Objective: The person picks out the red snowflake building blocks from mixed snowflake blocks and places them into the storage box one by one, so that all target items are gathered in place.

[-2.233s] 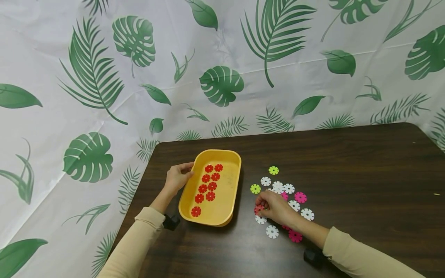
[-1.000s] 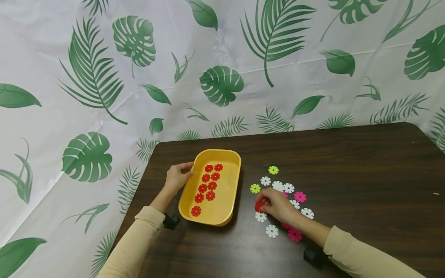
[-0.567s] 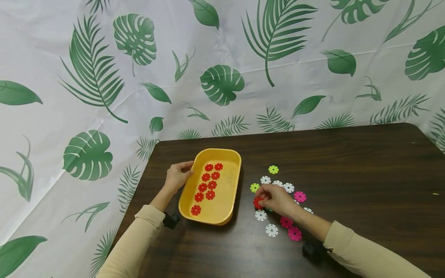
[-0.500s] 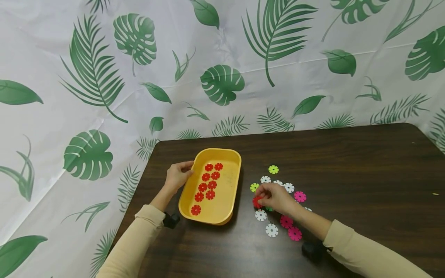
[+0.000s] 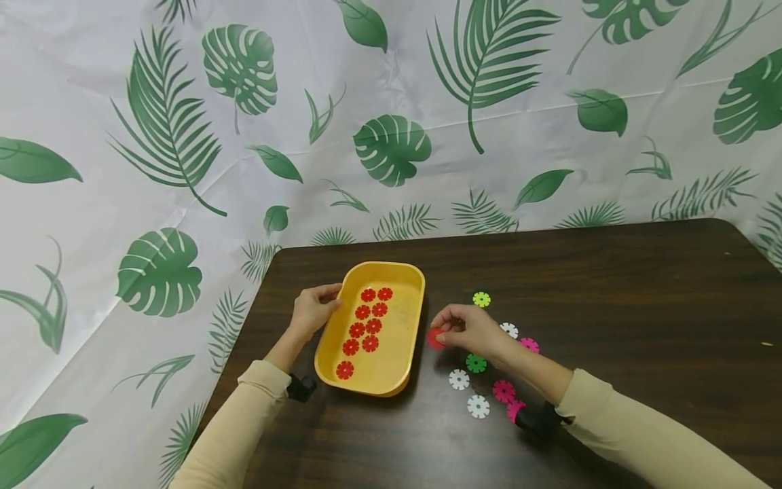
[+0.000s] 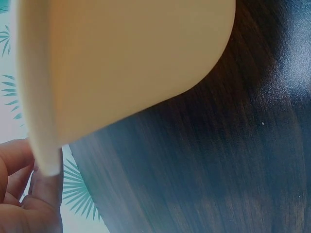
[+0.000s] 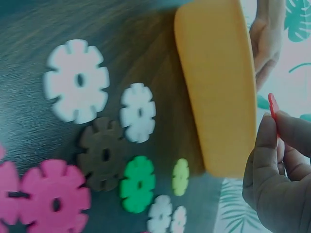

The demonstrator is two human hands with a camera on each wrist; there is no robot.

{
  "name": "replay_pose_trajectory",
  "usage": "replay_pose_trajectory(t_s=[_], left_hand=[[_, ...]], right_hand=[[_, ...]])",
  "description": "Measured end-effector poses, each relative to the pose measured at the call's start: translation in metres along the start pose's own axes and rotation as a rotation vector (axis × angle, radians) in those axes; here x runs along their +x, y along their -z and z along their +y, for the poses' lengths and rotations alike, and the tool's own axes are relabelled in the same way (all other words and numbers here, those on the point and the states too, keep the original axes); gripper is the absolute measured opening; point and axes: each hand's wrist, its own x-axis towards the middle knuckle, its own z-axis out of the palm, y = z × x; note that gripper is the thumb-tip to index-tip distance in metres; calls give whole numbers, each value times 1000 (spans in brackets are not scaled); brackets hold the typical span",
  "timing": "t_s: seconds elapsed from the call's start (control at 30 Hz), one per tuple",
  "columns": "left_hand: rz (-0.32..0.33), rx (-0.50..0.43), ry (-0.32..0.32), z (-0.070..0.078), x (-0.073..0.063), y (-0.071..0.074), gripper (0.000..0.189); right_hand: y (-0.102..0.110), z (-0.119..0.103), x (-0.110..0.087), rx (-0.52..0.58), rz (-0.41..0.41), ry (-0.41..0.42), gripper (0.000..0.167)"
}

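My left hand (image 5: 310,314) grips the left rim of a yellow plastic tray (image 5: 398,339), thumb and fingers on either side of the edge. Inside the tray lie several red snowflake discs (image 5: 374,326), mostly in two rows. Just right of the tray, my right hand (image 5: 475,331) pinches one red snowflake disc (image 7: 273,106) between thumb and fingers, held above the table. Under and around that hand lie loose discs: a green disc (image 5: 476,363), a white disc (image 5: 459,379), a pink disc (image 5: 504,390) and a dark brown disc (image 7: 101,154). My right hand and forearm cover some of them.
The dark wooden table (image 5: 641,305) extends far to the right. A yellow-green disc (image 5: 481,299) lies behind my right hand. A leaf-printed cloth (image 5: 391,149) hangs along the back and left side. Each wrist carries a black camera.
My right hand has lifted the red disc from the loose discs and moved it left toward the tray, uncovering the green disc. My left hand still grips the tray.
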Motion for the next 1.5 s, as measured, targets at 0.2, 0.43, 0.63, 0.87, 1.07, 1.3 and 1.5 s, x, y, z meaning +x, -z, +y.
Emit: replay_pose_trajectory(t_s=[0.2, 0.43, 0.63, 0.87, 1.07, 1.3, 1.5], left_hand=[[-4, -2, -8, -1, 1, 1, 35], [-9, -15, 0, -2, 2, 1, 36], [-8, -15, 1, -5, 2, 1, 36], [-6, -22, -4, -5, 2, 1, 35], [-11, -22, -12, -5, 2, 2, 36], [-15, -18, -6, -3, 0, 2, 36], [-17, -26, 5, -1, 1, 2, 36]], right_hand=[[-6, -12, 9, 44, -17, 13, 17], [-12, -24, 19, 67, -32, 50, 18], [-22, -32, 28, 90, -49, 52, 19], [-34, -39, 39, 56, -51, 52, 16], [-43, -42, 47, 90, -74, 45, 18], [-53, -45, 54, 109, -105, 19, 15], [-62, -45, 61, 112, -127, 42, 16]])
